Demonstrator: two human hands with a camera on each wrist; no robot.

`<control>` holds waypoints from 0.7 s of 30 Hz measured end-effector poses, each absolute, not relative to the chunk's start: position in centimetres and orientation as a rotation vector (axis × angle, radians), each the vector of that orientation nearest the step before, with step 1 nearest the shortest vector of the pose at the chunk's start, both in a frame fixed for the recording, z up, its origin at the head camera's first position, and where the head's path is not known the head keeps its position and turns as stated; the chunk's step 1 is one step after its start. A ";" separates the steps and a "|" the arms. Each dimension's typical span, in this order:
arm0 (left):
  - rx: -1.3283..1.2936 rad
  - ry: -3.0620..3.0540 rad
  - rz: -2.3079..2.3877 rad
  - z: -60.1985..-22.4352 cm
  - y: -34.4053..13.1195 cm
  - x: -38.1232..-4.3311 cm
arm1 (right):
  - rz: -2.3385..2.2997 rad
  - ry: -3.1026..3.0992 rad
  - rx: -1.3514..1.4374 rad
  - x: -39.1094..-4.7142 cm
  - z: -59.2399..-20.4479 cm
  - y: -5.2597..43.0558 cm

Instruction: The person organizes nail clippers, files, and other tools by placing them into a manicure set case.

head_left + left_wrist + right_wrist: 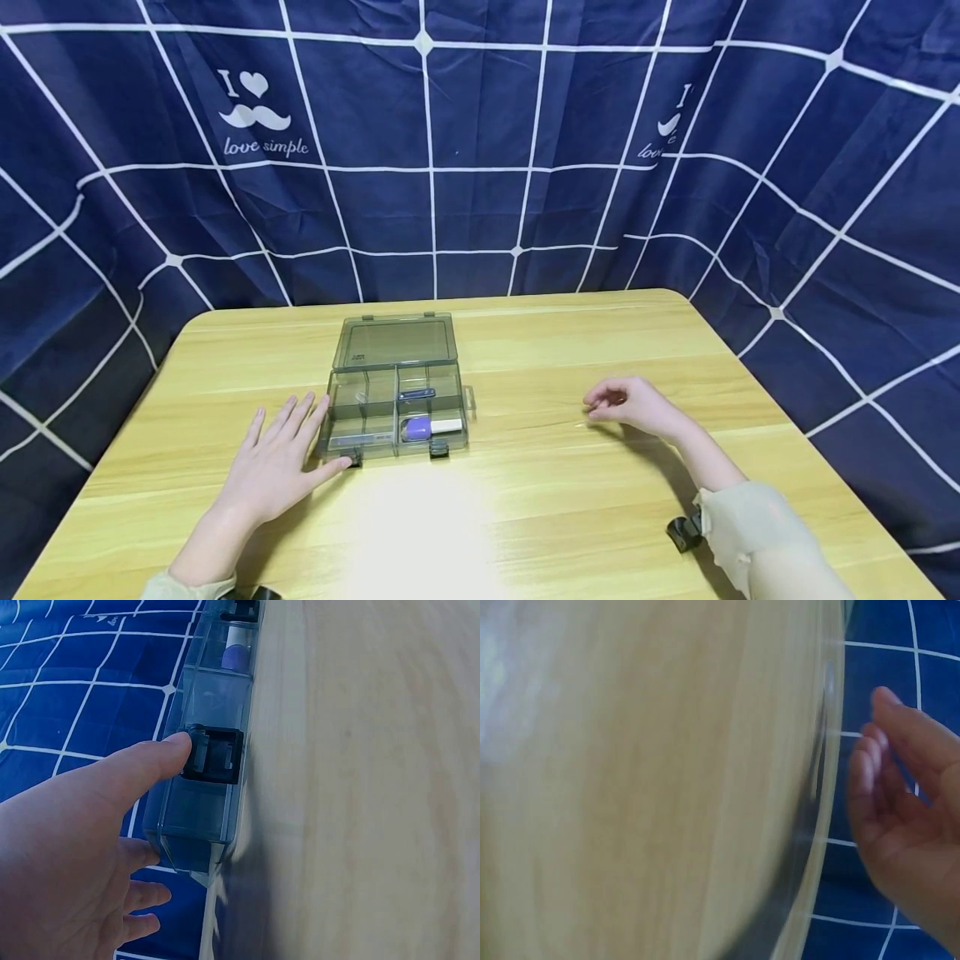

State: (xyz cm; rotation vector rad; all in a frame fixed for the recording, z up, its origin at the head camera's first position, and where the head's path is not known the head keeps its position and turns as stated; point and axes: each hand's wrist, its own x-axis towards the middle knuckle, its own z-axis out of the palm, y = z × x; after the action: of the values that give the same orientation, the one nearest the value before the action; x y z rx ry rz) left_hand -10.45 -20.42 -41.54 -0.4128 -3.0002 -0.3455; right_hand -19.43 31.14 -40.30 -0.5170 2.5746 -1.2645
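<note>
A smoky see-through compartment box (395, 408) lies on the table with its lid (393, 343) folded back. My left hand (273, 467) is at its left side, fingers straight and spread. The left thumb (169, 754) rests at the dark front latch (214, 755). In the front right compartment lies a purple-and-white item (430, 427); a small dark blue piece (417, 393) sits in the one behind it. A thin, clear bluish item (363, 439) shows in the front left. My right hand (633, 407) hovers low over the table, fingers loosely bent and nothing seen between them.
The wooden table (525, 500) has a bright glare patch at its front middle. Dark blue curtains (480, 200) with white grid lines stand behind and on both sides. A second front latch (439, 449) and a side loop (470, 400) stick out from the box.
</note>
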 end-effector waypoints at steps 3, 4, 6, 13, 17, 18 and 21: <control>-0.412 -3.005 -0.350 -41.4 -20.4 -10.4 | -1.210 2.567 -0.509 -19.4 -40.5 31.3; -0.412 -3.006 -0.351 -41.4 -20.4 -10.4 | -1.194 2.566 -0.506 -19.3 -40.6 31.3; -0.412 -3.008 -0.351 -41.4 -20.4 -10.4 | -1.179 2.561 -0.503 -19.3 -40.8 31.4; -0.410 -3.003 -0.339 -41.5 -20.4 -10.4 | -1.131 2.575 -0.524 -19.3 -41.0 31.3; -0.409 -2.999 -0.336 -41.7 -20.4 -10.3 | -1.102 2.595 -0.552 -19.4 -41.1 31.2; -0.408 -2.999 -0.335 -41.7 -20.4 -10.3 | -1.095 2.601 -0.557 -19.4 -41.1 31.2; -0.406 -2.998 -0.336 -41.8 -20.4 -10.4 | -1.077 2.617 -0.569 -19.4 -41.1 31.1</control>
State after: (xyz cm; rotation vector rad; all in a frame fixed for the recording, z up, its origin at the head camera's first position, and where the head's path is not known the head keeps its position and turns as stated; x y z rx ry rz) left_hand -10.37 -20.41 -41.76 -0.4064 -2.9979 -0.3359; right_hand -19.43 31.13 -41.14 -0.5689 2.6165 -1.0768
